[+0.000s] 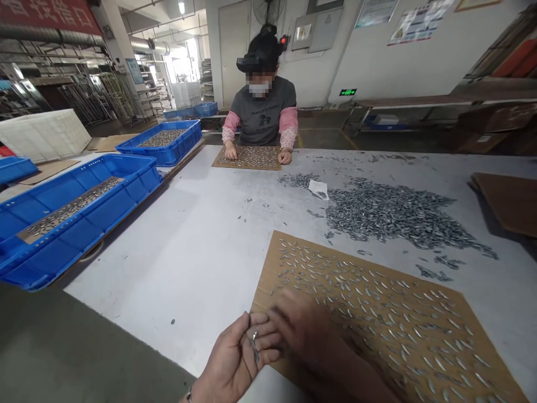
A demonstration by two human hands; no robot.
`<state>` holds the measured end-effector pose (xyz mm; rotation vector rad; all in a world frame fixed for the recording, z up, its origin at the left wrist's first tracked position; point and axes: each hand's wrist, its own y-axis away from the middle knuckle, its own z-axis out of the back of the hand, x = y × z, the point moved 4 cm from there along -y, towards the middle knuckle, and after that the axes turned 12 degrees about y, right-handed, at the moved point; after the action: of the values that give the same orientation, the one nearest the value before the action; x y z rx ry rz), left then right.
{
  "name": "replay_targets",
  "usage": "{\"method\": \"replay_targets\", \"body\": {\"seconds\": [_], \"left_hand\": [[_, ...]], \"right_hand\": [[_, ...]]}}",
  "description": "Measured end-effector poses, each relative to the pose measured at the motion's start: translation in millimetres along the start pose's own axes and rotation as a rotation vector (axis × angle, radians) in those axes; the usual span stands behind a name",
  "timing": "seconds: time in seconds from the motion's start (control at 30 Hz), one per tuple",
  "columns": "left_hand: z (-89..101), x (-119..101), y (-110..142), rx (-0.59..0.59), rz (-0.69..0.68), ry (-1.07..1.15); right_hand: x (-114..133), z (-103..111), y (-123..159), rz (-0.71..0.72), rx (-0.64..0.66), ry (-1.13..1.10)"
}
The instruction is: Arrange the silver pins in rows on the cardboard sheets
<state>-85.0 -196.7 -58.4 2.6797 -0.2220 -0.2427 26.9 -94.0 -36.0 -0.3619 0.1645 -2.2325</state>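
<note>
My left hand (pixel 230 361) is palm up and cupped at the lower middle, with a few small shiny metal pieces (pixel 255 342) lying in its palm and fingers. Beside its fingertips, my right hand (pixel 300 322) is smeared by motion over the near left part of a brown cardboard sheet (pixel 267 275). What the right fingers hold, if anything, cannot be made out. Across the sheet, many slim grey metal pieces lie spread in loose rows, mostly slanted the same way.
Beyond the sheet, a large heap of grey metal pieces (pixel 390 212) covers part of the white table (pixel 168 246), with a white scrap (pixel 319 189) at its edge. Opposite, a co-worker (pixel 264 106) handles another filled board (pixel 251 164). Blue crates (pixel 104 210) stand along the left.
</note>
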Motion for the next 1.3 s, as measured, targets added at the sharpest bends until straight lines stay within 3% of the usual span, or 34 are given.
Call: {"method": "replay_targets", "body": {"seconds": [0.07, 0.2, 0.47, 0.7, 0.77, 0.87, 1.0, 1.07, 1.3], "left_hand": [[-2.1, 8, -3, 0.029, 0.032, 0.008], [-1.4, 18, -8, 0.035, 0.081, -0.014], [-9.2, 21, -9, 0.075, 0.121, -0.111], [-7.8, 14, -8, 0.062, -0.008, -0.200], [-4.6, 12, -9, 0.032, -0.005, -0.189], [-1.1, 7, -9, -0.027, -0.018, -0.177], [1.6, 1, -7, -0.076, -0.048, -0.169], [4.5, 1, -7, -0.075, -0.052, -0.161], [18.5, 6, -11, -0.067, -0.053, -0.146]], "right_hand": [[19, 1, 21, 0.104, -0.067, -0.015], [31, -3, 43, 0.114, -0.161, -0.018], [22, -2, 38, 0.145, 0.014, -0.006], [21, 4, 26, 0.062, 0.102, -0.095], [13, 8, 19, 0.042, 0.048, -0.121], [-19, 15, 1, -0.167, -0.039, -0.157], [-58, 6, -27, -0.404, 0.117, -0.248], [-63, -1, -37, -0.400, 0.149, -0.234], [-54, -35, -39, -0.247, 0.036, -0.017]]}}
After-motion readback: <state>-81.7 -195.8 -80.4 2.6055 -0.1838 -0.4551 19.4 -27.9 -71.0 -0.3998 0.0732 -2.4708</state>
